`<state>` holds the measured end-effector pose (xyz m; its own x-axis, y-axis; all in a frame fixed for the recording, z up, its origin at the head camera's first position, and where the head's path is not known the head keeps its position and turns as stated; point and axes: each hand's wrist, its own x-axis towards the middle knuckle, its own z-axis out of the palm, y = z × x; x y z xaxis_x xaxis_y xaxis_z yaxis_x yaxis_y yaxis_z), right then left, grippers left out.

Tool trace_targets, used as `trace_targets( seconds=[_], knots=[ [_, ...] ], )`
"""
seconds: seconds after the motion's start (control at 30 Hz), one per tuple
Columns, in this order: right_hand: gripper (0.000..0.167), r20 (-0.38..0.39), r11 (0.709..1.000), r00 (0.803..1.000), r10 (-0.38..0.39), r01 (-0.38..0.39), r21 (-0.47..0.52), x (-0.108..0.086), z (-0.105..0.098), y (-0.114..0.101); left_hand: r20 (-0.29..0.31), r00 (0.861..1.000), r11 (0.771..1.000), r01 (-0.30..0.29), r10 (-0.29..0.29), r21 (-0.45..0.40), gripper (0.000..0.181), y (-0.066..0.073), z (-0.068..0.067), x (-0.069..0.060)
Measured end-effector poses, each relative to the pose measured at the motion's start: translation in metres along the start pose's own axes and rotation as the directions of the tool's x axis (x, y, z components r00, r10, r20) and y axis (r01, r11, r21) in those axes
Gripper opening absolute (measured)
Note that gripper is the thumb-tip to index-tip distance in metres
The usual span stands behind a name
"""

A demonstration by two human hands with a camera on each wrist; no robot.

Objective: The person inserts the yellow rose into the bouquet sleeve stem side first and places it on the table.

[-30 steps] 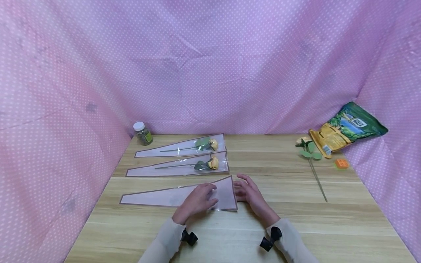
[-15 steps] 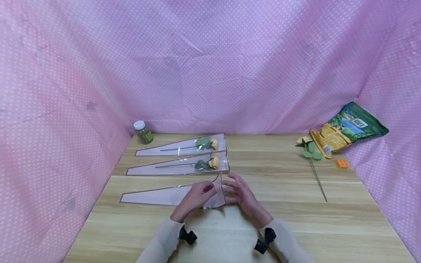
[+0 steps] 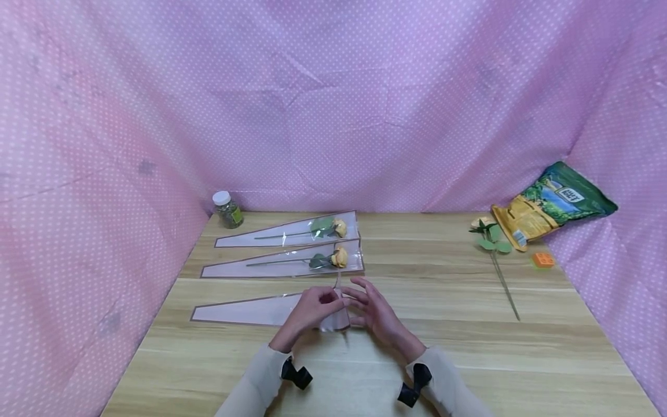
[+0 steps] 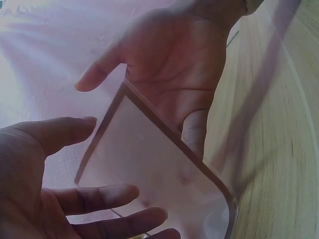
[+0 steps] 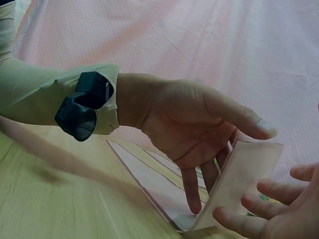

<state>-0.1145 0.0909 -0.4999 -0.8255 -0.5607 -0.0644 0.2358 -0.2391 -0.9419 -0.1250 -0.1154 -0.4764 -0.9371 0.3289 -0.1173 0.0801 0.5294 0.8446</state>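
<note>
A tapered clear flower sleeve with a brown border (image 3: pixel 239 311) lies nearest the person. Its wide end is bent upward between the hands. The left hand (image 3: pixel 311 308) is over this sleeve, and in the left wrist view its fingers (image 4: pixel 119 196) lie spread against the film, the thumb apart. On the other side, the right hand (image 3: pixel 379 313) touches the raised flap; in the right wrist view its fingertips (image 5: pixel 224 215) are nearly straight against the flap (image 5: pixel 249 172). Beyond lie two more sleeves, each holding an artificial rose (image 3: pixel 340 257).
A loose artificial rose (image 3: pixel 495 255) lies at the right on the wooden table (image 3: pixel 521 359). Near it are an orange block (image 3: pixel 543 260) and a green and yellow bag (image 3: pixel 552 202). A white-capped jar (image 3: pixel 228 210) stands at the back left. Pink dotted cloth (image 3: pixel 333 104) surrounds the table.
The right hand has moved left toward the left hand. The near sleeve's wide end, flat at first, has been bent up and back to the left.
</note>
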Motion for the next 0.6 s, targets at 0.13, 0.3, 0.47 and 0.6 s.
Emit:
trace_targets(
  seconds=[0.13,0.3,0.47,0.6],
  knots=[
    [0.072,-0.002,1.000,1.000,0.006,-0.006,0.005,-0.0013,-0.0002,-0.0009,-0.002,1.000,1.000,-0.002,0.002,-0.008,0.027,0.0007,-0.0009,0.0000],
    [0.071,-0.060,1.000,0.998,0.012,-0.011,0.012,-0.0020,-0.0010,-0.0009,-0.014,1.000,0.999,0.025,-0.025,-0.022,0.019,0.0021,-0.0026,-0.0007],
    [0.068,-0.119,1.000,0.993,0.016,-0.015,0.012,-0.0008,-0.0016,-0.0004,-0.052,0.997,0.998,0.058,-0.060,-0.037,0.014,-0.0001,-0.0025,-0.0001],
    [0.063,-0.152,0.999,0.988,0.034,-0.034,0.002,0.0002,-0.0023,-0.0003,-0.069,0.995,0.996,0.075,-0.079,-0.053,0.013,-0.0025,-0.0018,0.0012]
  ],
)
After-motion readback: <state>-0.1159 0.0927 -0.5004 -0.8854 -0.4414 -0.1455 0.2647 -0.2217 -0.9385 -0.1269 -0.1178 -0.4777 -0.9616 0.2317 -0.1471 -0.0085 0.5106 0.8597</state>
